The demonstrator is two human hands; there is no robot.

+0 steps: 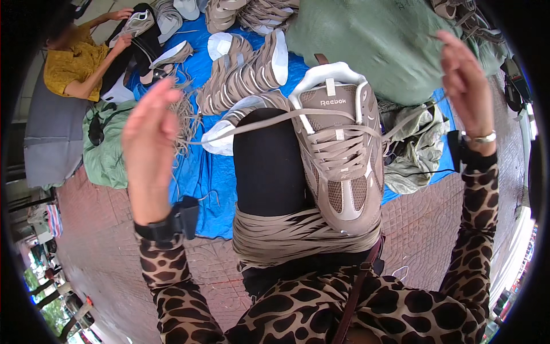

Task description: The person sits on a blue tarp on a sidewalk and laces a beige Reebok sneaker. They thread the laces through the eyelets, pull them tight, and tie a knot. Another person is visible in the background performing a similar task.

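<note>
A taupe and white sneaker (344,198) rests on my lap, toe toward me, laced in a criss-cross up its front. Its shoelace (269,121) stretches out from the top eyelets to both sides. My left hand (152,135), somewhat blurred, is raised left of the shoe with its fingers closed on one lace end. Raised at the far right, my right hand (465,80) has curled fingers, and the other lace end runs into it. A thick bundle of loose taupe laces (303,232) lies across my thighs, below the shoe.
Rows of similar shoes (243,80) lie on a blue tarp (200,189) ahead. A green cloth (366,40) covers a heap at far right. Another person in a yellow top (74,69) handles a shoe at far left. Loose laces (183,109) hang near my left hand.
</note>
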